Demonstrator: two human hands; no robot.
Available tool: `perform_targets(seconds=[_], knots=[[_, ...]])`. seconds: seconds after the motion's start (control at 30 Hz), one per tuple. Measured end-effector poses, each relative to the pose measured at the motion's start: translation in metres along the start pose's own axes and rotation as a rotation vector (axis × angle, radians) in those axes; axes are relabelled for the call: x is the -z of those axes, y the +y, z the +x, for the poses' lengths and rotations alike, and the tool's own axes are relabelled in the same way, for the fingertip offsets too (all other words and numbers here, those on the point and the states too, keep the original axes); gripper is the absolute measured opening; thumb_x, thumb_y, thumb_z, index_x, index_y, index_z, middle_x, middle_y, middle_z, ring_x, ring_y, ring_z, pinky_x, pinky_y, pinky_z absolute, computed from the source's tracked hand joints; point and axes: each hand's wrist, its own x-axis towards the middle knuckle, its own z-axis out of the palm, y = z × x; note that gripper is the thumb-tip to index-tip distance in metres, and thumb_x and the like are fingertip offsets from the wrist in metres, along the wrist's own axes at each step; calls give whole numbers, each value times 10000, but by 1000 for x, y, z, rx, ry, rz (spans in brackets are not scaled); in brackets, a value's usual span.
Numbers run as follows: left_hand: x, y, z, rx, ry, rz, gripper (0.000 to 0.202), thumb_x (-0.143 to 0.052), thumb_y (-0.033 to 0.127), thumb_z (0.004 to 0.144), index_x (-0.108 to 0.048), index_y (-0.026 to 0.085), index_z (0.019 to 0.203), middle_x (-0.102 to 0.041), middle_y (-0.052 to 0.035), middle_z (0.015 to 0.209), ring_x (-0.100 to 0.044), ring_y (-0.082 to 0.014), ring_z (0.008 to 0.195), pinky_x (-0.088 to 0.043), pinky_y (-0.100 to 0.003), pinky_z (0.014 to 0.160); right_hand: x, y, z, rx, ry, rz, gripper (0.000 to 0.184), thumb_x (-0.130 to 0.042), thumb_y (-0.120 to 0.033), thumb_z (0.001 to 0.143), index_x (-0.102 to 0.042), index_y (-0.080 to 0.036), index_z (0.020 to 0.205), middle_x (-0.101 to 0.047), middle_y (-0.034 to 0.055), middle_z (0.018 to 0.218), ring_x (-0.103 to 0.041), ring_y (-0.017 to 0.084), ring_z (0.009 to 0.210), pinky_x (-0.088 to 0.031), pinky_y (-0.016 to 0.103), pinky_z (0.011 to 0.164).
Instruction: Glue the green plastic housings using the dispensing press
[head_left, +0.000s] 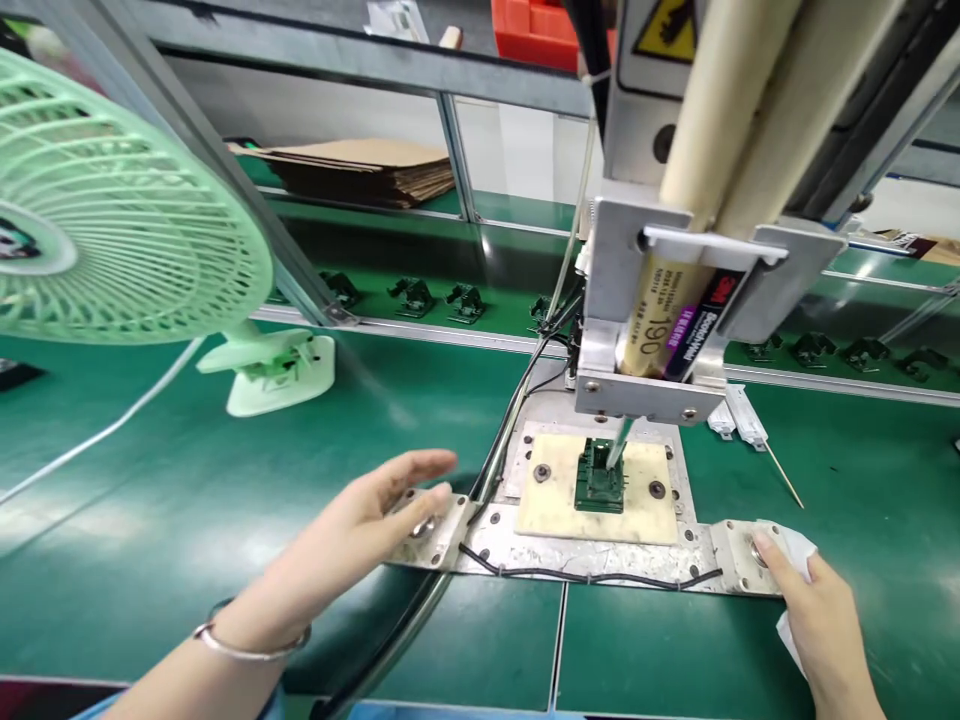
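Observation:
My left hand [360, 530] reaches over the left end of a metal fixture plate [600, 555], fingers stretched, thumb resting on the round left button [421, 527]. My right hand [821, 615] presses its index fingertip on the right button [752, 550] while holding a crumpled white tissue [796, 560]. Between them, a dark green part [600, 480] sits on a cream pad [555, 500]. A thin nozzle [621, 445] from the adhesive cartridge [675, 330] points down onto that part.
A mint-green clip fan [112, 220] stands at the left with its white cord. Black cables [510, 420] run from the machine toward me. Several dark parts [412, 295] ride the conveyor belt behind. Cardboard sheets [360, 170] lie at the back. A wooden stick [784, 485] lies right of the fixture.

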Motion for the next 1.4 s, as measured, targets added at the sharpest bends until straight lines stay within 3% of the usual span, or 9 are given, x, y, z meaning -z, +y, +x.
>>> perform_targets(seconds=[0.1, 0.3, 0.47, 0.6, 0.93, 1.2, 1.4], knots=[[-6, -19, -7, 147, -74, -280, 638, -726, 681, 695, -650, 177, 1078, -712, -88, 929, -674, -233, 762, -565, -300, 662, 1, -1, 1, -22, -15, 31, 677, -808, -686, 528, -753, -129, 908, -753, 103, 908, -659, 334, 846, -490, 368, 652], [-25, -29, -9, 130, 50, -510, 598, -799, 601, 673, -626, 171, 1051, -672, -41, 910, -609, -159, 701, -478, -230, 622, 0, 5, -2, 34, 122, -19, 621, -762, -708, 558, -741, -162, 853, -744, 103, 886, -649, 345, 837, -482, 373, 612], [-25, -31, -7, 136, 48, -492, 566, -761, 620, 711, -630, 176, 1036, -644, -13, 827, -563, -144, 671, -432, -222, 608, -5, -3, -13, 8, 144, -22, 576, -740, -709, 603, -730, -183, 839, -733, 98, 861, -635, 343, 828, -471, 375, 598], [-24, -31, -7, 137, 8, -473, 581, -744, 629, 725, -619, 171, 1058, -625, -22, 838, -555, -153, 698, -430, -230, 620, -7, -9, -20, 80, 178, -16, 570, -708, -711, 667, -724, -183, 881, -731, 93, 892, -635, 328, 838, -474, 374, 639], [-22, -28, -8, 139, 4, -432, 585, -738, 636, 712, -605, 178, 1051, -600, -9, 774, -533, -154, 639, -417, -234, 585, -3, 9, 0, 43, 99, 12, 724, -732, -775, 558, -742, -161, 941, -746, 94, 944, -649, 325, 889, -497, 356, 668], [-21, -21, -7, 150, 25, -406, 596, -741, 656, 681, -625, 181, 1022, -583, 8, 727, -506, -141, 593, -393, -217, 541, -3, 10, 5, 112, 92, 40, 676, -786, -721, 537, -753, -129, 862, -749, 113, 867, -670, 326, 796, -531, 346, 597], [-21, -22, -7, 141, 26, -400, 613, -743, 658, 680, -621, 176, 1038, -601, -5, 747, -507, -143, 600, -387, -218, 545, -4, 8, 3, 36, 64, 80, 715, -785, -726, 520, -759, -141, 930, -750, 105, 973, -658, 350, 946, -544, 346, 676]])
